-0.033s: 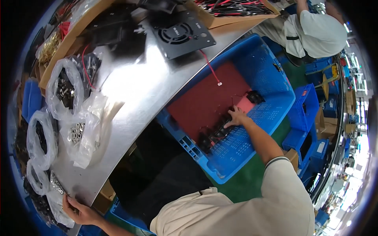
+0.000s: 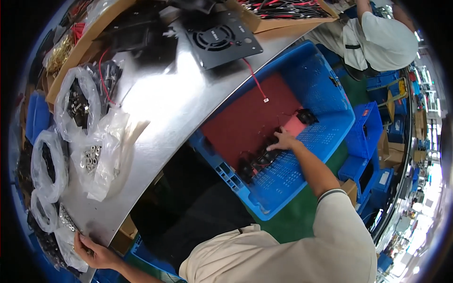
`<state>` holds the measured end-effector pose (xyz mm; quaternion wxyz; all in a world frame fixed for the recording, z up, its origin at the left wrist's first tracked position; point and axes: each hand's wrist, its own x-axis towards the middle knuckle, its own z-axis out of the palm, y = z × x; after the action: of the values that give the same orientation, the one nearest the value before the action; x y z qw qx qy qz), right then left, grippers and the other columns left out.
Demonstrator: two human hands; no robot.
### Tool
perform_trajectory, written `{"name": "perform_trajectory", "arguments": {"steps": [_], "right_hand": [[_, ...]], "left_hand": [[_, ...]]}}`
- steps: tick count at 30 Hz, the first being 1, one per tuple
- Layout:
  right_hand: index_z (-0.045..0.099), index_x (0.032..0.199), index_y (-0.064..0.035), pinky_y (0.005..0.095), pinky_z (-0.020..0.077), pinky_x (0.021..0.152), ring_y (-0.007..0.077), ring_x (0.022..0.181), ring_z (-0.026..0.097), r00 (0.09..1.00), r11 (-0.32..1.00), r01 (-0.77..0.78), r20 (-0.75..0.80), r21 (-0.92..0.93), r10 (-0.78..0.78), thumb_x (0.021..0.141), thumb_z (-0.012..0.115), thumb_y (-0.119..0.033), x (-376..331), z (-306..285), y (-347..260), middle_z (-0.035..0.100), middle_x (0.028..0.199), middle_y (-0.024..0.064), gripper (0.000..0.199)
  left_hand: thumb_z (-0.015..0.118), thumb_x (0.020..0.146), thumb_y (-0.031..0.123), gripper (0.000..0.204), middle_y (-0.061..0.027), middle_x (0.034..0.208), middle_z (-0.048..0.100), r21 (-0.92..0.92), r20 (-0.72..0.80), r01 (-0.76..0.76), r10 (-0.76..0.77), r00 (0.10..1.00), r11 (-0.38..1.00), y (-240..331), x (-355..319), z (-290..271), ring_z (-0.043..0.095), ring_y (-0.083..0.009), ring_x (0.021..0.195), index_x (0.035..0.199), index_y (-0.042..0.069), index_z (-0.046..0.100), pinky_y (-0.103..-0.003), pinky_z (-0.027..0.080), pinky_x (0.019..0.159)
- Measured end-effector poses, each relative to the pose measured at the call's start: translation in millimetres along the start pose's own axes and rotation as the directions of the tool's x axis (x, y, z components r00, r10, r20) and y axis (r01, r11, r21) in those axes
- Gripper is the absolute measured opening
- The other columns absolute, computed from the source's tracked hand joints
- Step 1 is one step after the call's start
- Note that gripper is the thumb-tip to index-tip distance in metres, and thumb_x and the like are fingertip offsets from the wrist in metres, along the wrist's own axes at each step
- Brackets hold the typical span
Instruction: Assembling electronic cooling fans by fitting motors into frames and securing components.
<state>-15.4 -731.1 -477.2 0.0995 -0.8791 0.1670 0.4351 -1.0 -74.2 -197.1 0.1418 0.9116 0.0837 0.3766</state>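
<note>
My right hand (image 2: 284, 140) reaches into a blue plastic crate (image 2: 330, 101). Its thumb and fingers span a small black fan (image 2: 272, 141), partly hidden by the hand. More black fans (image 2: 262, 159) with thin wires stand in a row along the crate's near side, and another black fan (image 2: 306, 116) sits by the right wall. Reddish-brown sheet (image 2: 250, 111) covers much of the crate's inside. At the table's near left edge, my left hand (image 2: 92, 252) has curled fingers around something small that I cannot make out, beside a plastic bag of metal nuts (image 2: 67, 219).
The shiny metal table (image 2: 165, 113) bears a black fan panel (image 2: 219, 40) with a red wire hanging over the edge. Plastic bags of hardware (image 2: 92, 160) lie at left. A cardboard box of red and black wires (image 2: 288, 9) stands at the back. Another person (image 2: 382, 40) works at far right.
The view has shifted very slightly. Both hands stay in nearly the same places.
</note>
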Motion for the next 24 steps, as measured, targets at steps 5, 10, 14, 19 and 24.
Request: {"name": "perform_trajectory", "arguments": {"steps": [5, 10, 14, 19, 24], "right_hand": [[0.057, 0.133, -0.0171, 0.0496, 0.0384, 0.107, 0.0464, 0.131, 0.039, 0.998, 0.995, 0.031, -0.062, 0.093, -0.026, 0.071, 0.075, -0.057, 29.9, 13.1, 26.6, 0.033, 0.147, 0.0252, 0.075], [0.056, 0.133, -0.0168, 0.0480, 0.0436, 0.103, 0.0428, 0.124, 0.049, 0.990, 0.991, 0.117, -0.086, 0.065, -0.111, 0.079, 0.070, -0.036, 22.5, 18.0, 22.1, 0.033, 0.147, 0.0235, 0.060], [0.060, 0.128, -0.0155, 0.0441, 0.0459, 0.100, 0.0426, 0.115, 0.054, 0.992, 0.998, 0.057, -0.111, 0.016, -0.055, 0.077, 0.071, -0.032, 5.0, 13.0, 0.8, 0.049, 0.128, 0.0269, 0.055], [0.063, 0.126, -0.0181, 0.0427, 0.0455, 0.101, 0.0412, 0.116, 0.054, 0.996, 0.997, 0.066, -0.055, 0.033, -0.064, 0.077, 0.069, -0.027, 15.3, 18.7, 7.7, 0.050, 0.130, 0.0249, 0.050], [0.062, 0.127, -0.0157, 0.0423, 0.0452, 0.102, 0.0395, 0.120, 0.053, 0.998, 0.998, 0.061, 0.036, -0.018, -0.060, 0.076, 0.066, -0.021, 21.1, 10.9, -0.8, 0.053, 0.130, 0.0251, 0.052]], "left_hand": [[0.055, 0.099, 0.007, 0.020, -0.0125, 0.106, 0.066, 0.005, -0.027, 0.011, -0.011, 1.000, 1.000, -2.2, 0.1, -1.9, 0.062, -0.0211, 0.092, 0.110, -0.004, 0.066, -0.031, 0.050, 0.080], [0.055, 0.099, 0.009, 0.020, -0.0117, 0.105, 0.066, 0.015, -0.021, -0.002, 0.003, 1.000, 1.000, -8.3, -0.3, -1.9, 0.062, -0.0206, 0.092, 0.110, -0.004, 0.066, -0.031, 0.050, 0.081], [0.056, 0.099, 0.011, 0.022, -0.0106, 0.109, 0.068, 0.042, -0.031, -0.027, 0.028, 0.999, 0.999, -6.6, -0.7, -2.8, 0.063, -0.0164, 0.090, 0.113, -0.004, 0.066, -0.026, 0.052, 0.076], [0.057, 0.099, 0.011, 0.022, -0.0110, 0.109, 0.068, 0.064, -0.028, -0.028, 0.030, 0.999, 0.998, -9.8, -0.3, -2.4, 0.063, -0.0167, 0.090, 0.113, -0.004, 0.066, -0.027, 0.053, 0.077], [0.057, 0.099, 0.011, 0.022, -0.0114, 0.108, 0.068, 0.035, -0.034, -0.035, 0.037, 0.999, 0.999, -15.0, -0.1, -3.1, 0.063, -0.0167, 0.091, 0.112, -0.003, 0.067, -0.027, 0.052, 0.078]]}}
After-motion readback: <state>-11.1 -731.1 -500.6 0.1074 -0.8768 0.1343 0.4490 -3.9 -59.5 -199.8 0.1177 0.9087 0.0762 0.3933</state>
